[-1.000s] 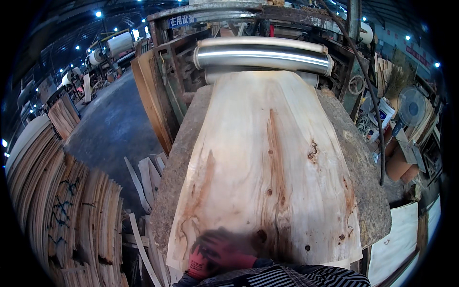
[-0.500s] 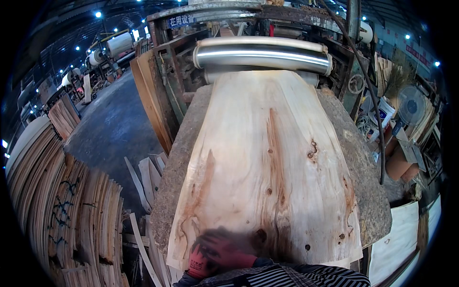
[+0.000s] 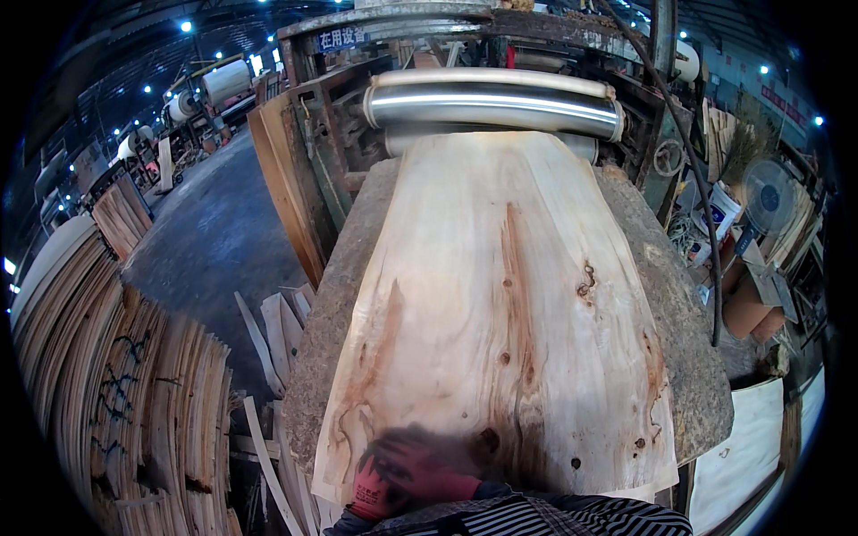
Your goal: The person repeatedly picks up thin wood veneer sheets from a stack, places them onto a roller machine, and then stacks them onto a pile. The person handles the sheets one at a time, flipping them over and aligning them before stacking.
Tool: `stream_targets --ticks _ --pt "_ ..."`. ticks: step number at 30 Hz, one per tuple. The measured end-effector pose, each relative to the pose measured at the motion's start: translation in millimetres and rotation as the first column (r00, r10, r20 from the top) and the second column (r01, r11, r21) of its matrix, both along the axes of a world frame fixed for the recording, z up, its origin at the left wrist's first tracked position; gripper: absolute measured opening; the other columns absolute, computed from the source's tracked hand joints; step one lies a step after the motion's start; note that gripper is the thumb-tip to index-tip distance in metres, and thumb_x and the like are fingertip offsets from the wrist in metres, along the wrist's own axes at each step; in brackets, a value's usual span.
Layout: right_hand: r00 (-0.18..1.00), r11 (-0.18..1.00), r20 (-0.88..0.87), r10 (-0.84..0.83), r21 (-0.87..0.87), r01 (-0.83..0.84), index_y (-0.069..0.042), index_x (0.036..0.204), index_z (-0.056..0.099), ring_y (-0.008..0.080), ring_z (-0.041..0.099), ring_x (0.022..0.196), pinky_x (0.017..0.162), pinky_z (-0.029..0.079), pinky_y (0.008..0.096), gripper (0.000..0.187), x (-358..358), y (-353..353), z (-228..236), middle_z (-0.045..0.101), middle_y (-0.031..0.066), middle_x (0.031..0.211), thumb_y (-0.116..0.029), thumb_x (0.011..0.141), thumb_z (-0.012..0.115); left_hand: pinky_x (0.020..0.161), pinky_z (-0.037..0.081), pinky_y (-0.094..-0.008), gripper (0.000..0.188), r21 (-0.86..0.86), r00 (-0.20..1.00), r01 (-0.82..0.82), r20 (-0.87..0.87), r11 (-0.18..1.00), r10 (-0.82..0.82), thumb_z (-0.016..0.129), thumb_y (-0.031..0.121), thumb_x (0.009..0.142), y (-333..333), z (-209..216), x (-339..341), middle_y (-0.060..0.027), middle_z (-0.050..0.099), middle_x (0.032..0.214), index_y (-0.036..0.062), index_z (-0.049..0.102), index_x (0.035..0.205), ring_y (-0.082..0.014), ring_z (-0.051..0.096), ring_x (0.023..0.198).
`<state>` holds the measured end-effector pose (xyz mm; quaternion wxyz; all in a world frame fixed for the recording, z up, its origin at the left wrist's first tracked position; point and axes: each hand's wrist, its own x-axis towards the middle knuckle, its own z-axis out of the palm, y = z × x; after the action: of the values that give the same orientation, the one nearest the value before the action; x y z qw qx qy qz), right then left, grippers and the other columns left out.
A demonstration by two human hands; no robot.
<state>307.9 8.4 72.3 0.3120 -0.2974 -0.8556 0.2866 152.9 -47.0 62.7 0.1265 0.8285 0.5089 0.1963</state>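
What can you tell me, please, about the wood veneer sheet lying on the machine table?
The wood veneer sheet is a thin, pale, long sheet with reddish-brown streaks along its grain, dark knots and a few small holes near its close end. It lies flat on the rough grey table, its far end at the shiny metal roller, its near edge overhanging slightly. A hand in a red glove presses on its near left part; which hand cannot be told.

view: single head camera, fisheye | faces: forward and down along veneer sheet (image 3: 500,304) toward steel roller (image 3: 492,100) | range: close over gloved hand (image 3: 402,473) at lower edge
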Motion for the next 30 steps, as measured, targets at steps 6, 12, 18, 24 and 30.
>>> stream_targets --ticks 6,12,18,24,30 --pt "0.998 0.993 -0.043 0.053 -0.103 -0.058 -0.005 0.121 0.048 0.0320 0.040 0.117 0.100 0.029 0.0417 0.043 -13.5 -5.8 -2.5 0.047 0.0163 0.122 -0.029 0.084 0.049 0.094 0.032 -0.0466 0.051 -0.079 0.995 0.028 0.095 0.996 -0.021 0.068 0.037 0.062 -5.0 6.0 -5.8 -0.0151 0.050 0.112 0.0100 0.057 0.103 -0.0355 0.042 0.109" --pt "0.999 0.989 -0.027 0.036 -0.146 -0.039 -0.003 0.118 0.051 0.0326 0.044 0.114 0.100 0.029 0.0407 0.043 7.0 4.3 8.0 0.050 0.0180 0.120 -0.025 0.082 0.055 0.098 0.030 -0.0498 0.049 0.051 0.995 0.072 0.064 0.996 -0.076 0.062 0.035 0.073 1.6 -56.9 -8.1 -0.0169 0.041 0.125 0.0081 0.052 0.112 -0.0378 0.035 0.119" --pt "0.994 0.996 0.088 0.068 -0.056 -0.063 -0.004 0.120 0.050 0.0324 0.041 0.116 0.102 0.024 0.0431 0.043 -6.7 -4.3 4.9 0.049 0.0184 0.119 -0.023 0.082 0.052 0.098 0.028 -0.0488 0.059 0.091 0.990 -0.065 0.128 0.994 0.053 0.067 0.031 0.065 -23.2 -22.2 -8.1 -0.0148 0.042 0.124 0.0066 0.049 0.116 -0.0352 0.035 0.118" --pt "0.991 0.998 0.129 0.048 -0.056 -0.041 -0.006 0.124 0.046 0.0312 0.041 0.115 0.104 0.021 0.0445 0.051 -1.0 3.7 -1.5 0.047 0.0158 0.123 -0.022 0.077 0.056 0.098 0.029 -0.0484 0.060 0.159 0.987 -0.014 0.161 0.987 -0.012 0.068 0.030 0.062 -10.3 -27.4 -4.2 -0.0147 0.044 0.122 0.0063 0.050 0.115 -0.0348 0.036 0.117" --pt "0.995 0.997 0.083 0.051 -0.063 -0.046 -0.004 0.122 0.048 0.0319 0.041 0.116 0.103 0.023 0.0428 0.044 -4.0 2.3 4.9 0.049 0.0164 0.121 -0.023 0.083 0.051 0.096 0.035 -0.0450 0.038 0.125 0.987 -0.065 0.154 0.990 0.045 0.066 0.033 0.063 -8.7 -11.5 -1.3 -0.0187 0.052 0.107 0.0031 0.062 0.086 -0.0350 0.041 0.112"
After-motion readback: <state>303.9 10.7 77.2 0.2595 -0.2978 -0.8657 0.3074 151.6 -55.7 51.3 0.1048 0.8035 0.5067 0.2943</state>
